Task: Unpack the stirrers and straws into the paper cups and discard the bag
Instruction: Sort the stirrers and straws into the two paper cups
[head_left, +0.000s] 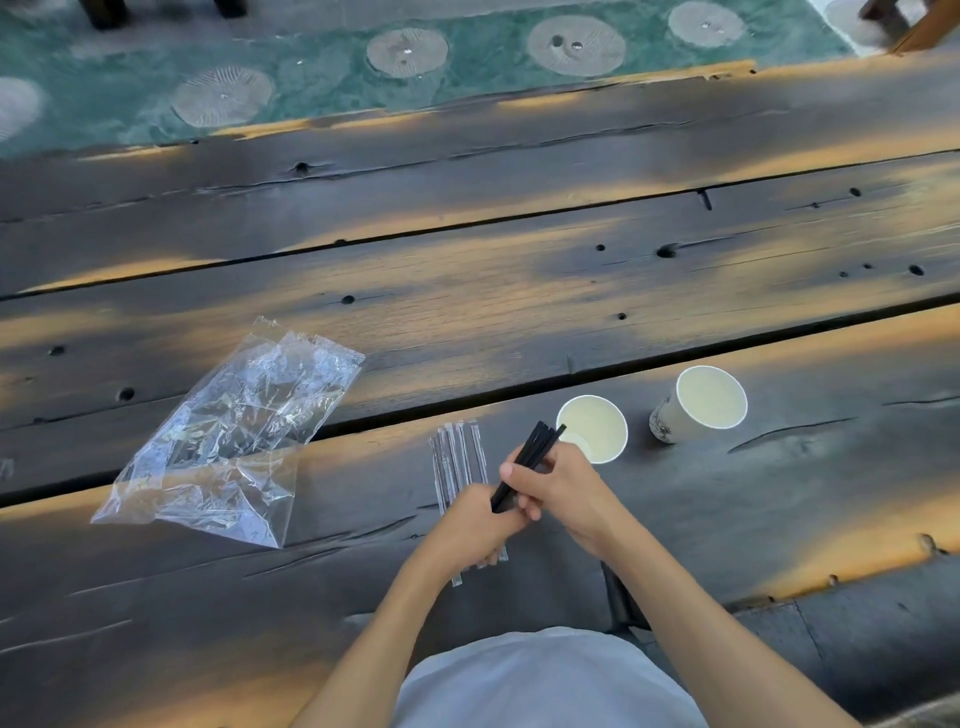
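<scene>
A bundle of thin black stirrers (535, 449) is gripped in my right hand (558, 486), tips pointing up and right toward the rim of the nearer white paper cup (597, 431). My left hand (475, 525) closes around the bundle's lower end. Beneath my hands several clear-wrapped straws (457, 460) lie side by side on the wooden table. A second paper cup (701, 402) stands to the right, empty inside. The clear plastic bag (228, 441) lies flat and crumpled at the left.
The table (519, 291) is made of dark weathered planks with gaps and knot holes. Beyond its far edge is a green floor with round pale stepping stones (408, 52). My pale clothing (545, 680) fills the bottom centre.
</scene>
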